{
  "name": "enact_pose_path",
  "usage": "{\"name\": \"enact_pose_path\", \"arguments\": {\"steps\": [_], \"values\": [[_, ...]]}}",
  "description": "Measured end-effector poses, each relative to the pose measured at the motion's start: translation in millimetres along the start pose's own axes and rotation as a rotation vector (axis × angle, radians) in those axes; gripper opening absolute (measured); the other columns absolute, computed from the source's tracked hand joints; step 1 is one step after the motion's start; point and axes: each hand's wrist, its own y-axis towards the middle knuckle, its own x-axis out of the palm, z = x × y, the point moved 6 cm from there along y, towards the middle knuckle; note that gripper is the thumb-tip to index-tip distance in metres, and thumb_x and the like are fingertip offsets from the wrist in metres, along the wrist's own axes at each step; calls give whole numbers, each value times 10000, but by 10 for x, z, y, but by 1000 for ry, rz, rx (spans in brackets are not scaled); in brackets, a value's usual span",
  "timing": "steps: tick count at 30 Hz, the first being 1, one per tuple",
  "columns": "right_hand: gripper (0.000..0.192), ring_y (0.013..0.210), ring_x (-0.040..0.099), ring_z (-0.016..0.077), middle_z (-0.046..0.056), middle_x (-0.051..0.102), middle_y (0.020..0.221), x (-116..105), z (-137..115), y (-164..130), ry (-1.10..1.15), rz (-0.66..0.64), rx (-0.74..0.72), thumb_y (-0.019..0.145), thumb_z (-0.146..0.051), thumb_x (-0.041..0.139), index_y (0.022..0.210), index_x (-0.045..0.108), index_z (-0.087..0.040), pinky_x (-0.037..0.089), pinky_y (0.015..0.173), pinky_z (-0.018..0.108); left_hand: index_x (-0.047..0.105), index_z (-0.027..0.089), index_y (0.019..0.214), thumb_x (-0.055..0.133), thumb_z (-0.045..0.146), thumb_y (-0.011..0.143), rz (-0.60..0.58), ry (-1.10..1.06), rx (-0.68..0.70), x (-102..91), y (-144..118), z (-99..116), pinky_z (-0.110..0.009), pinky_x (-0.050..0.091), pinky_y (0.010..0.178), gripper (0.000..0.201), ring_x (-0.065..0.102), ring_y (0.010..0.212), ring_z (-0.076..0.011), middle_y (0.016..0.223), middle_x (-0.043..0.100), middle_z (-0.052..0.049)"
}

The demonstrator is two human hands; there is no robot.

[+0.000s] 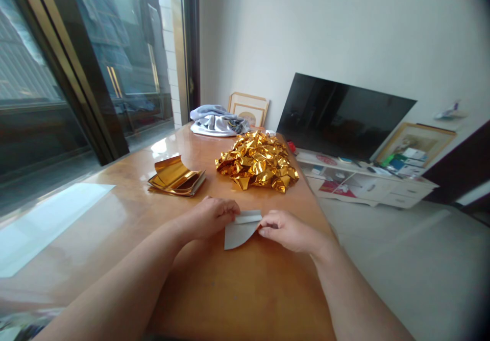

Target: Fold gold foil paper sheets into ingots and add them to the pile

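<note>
Right now the silver-white sheet (240,230) lies between both hands, long axis left-right, left hand (212,217) and right hand (285,229) each pinching an upper corner.

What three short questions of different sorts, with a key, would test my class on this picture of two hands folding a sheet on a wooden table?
1. True or false: both hands touch the pale sheet.
2. Which lies nearer the window: A, the stack of flat gold sheets, or B, the pile of folded gold pieces?
3. What lies at the far end of the table?

Key
1. True: the left hand pinches the sheet's left edge and the right hand its right edge, with the top strip folded over.
2. A.
3. A bundle of grey and white cloth.
</note>
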Motion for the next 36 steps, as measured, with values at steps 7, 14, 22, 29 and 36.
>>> {"name": "enact_pose_path", "arguments": {"steps": [7, 14, 22, 29, 36], "values": [[333, 559, 352, 99, -57, 407, 609, -6, 200, 43, 78, 147, 184, 904, -431, 535, 681, 519, -184, 262, 512, 230, 678, 197, 912, 319, 461, 1016, -18, -26, -13, -108, -23, 154, -263, 445, 754, 457, 628, 781, -172, 850, 699, -32], [300, 566, 415, 105, -42, 481, 603, 0, 255, 78, 65, 279, 266, 856, -406, 575, 661, 548, -178, 263, 509, 225, 675, 211, 970, 471, 420, 950, 55, -12, -86, 33, 12, 31, -251, 411, 630, 293, 623, 751, -172, 874, 706, -33], [202, 556, 467, 115, -39, 554, 620, -5, 318, 71, -113, 383, 270, 832, -374, 634, 750, 569, -201, 277, 510, 233, 644, 214, 1016, 563, 203, 807, 75, 57, -49, 144, 51, 47, -261, 433, 680, 224, 619, 836, -194, 948, 689, -37], [127, 796, 569, 161, 35, 626, 896, -79, -175, -32, -373, 456, 72, 912, -288, 563, 868, 655, -213, 413, 704, 265, 632, 207, 1002, 545, 188, 828, 73, 90, -26, 140, 53, 102, -276, 447, 720, 196, 610, 853, -199, 951, 674, -50], [214, 1053, 531, 256, 79, 642, 1086, 125, -498, -132, -565, 249, -20, 925, -342, 599, 1078, 699, -231, 418, 955, 373, 618, 220, 1028, 558, 199, 828, 71, 116, -40, 140, 50, 123, -294, 442, 756, 209, 607, 905, -215, 973, 667, -51]]}}
